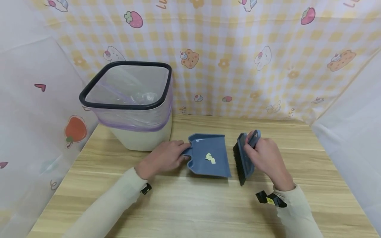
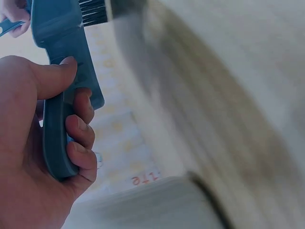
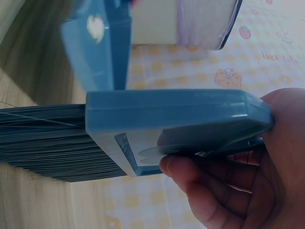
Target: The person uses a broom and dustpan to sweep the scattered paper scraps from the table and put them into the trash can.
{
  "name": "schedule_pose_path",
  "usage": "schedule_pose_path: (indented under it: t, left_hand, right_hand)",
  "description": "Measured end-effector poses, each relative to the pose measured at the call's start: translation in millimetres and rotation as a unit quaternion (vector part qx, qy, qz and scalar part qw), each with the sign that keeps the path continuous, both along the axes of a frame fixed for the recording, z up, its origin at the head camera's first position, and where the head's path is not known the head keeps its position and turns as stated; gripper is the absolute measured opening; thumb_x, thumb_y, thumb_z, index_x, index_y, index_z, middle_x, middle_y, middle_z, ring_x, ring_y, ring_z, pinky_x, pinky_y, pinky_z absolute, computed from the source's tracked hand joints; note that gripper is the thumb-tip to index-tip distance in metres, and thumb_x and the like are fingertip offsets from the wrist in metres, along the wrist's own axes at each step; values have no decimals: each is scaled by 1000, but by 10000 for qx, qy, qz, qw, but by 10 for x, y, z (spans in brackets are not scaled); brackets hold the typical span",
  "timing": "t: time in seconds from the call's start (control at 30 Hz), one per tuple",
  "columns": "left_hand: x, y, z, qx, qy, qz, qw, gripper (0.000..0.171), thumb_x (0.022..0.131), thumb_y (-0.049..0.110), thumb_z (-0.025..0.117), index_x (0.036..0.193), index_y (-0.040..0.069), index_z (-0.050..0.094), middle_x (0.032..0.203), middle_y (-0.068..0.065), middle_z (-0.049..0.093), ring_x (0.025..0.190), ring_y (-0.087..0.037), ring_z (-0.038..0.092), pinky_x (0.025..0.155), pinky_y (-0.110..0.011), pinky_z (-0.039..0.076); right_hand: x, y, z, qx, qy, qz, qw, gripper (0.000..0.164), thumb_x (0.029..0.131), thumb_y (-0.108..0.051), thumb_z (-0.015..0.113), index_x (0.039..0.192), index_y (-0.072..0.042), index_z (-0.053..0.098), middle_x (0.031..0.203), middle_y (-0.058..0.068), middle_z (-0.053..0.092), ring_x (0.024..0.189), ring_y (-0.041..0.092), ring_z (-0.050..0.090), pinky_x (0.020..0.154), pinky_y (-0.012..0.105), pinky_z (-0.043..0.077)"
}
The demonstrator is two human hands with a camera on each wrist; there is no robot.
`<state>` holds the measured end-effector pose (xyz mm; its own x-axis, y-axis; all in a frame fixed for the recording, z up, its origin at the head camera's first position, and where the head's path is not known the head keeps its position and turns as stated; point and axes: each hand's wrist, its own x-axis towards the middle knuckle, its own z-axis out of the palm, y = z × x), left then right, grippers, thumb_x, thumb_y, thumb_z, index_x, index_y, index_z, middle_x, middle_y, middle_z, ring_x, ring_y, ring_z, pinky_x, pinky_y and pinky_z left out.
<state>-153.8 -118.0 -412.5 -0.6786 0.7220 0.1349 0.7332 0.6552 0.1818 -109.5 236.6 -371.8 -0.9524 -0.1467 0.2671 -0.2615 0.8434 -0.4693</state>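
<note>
A blue dustpan lies near the middle of the wooden table, its flat edge facing right. Small pale yellow scraps rest in its pan. My left hand grips the dustpan handle, fingers curled round it in the left wrist view. To the right, my right hand holds a blue hand brush with dark bristles. The brush stands a small gap away from the dustpan's edge, bristles toward it. In the right wrist view the fingers curl at the brush's handle.
A white trash bin with a black rim and a clear liner stands at the back left, close to my left hand. A patterned yellow and white cloth hangs behind the table. White sheets hang at both sides.
</note>
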Motion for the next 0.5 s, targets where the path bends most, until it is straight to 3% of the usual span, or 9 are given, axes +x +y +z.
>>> schedule_pose_path:
  t: [0.17, 0.5]
  left_hand:
    - [-2, 1, 184, -26, 263, -58, 9996, 38, 106, 18, 72, 141, 4, 69, 102, -6, 70, 75, -19, 65, 69, -40, 59]
    - [17, 10, 545, 156, 529, -122, 9984, 36, 111, 30, 68, 138, 6, 69, 99, -5, 69, 75, -20, 67, 68, -41, 58]
  right_hand:
    - [5, -8, 10, -19, -100, 1, 9999, 11, 105, -12, 55, 103, -10, 66, 57, -4, 53, 52, 18, 51, 58, 38, 42]
    - [7, -8, 6, -23, -82, 46, 10000, 11, 105, -11, 55, 104, -9, 67, 55, -5, 51, 49, 18, 48, 55, 36, 40]
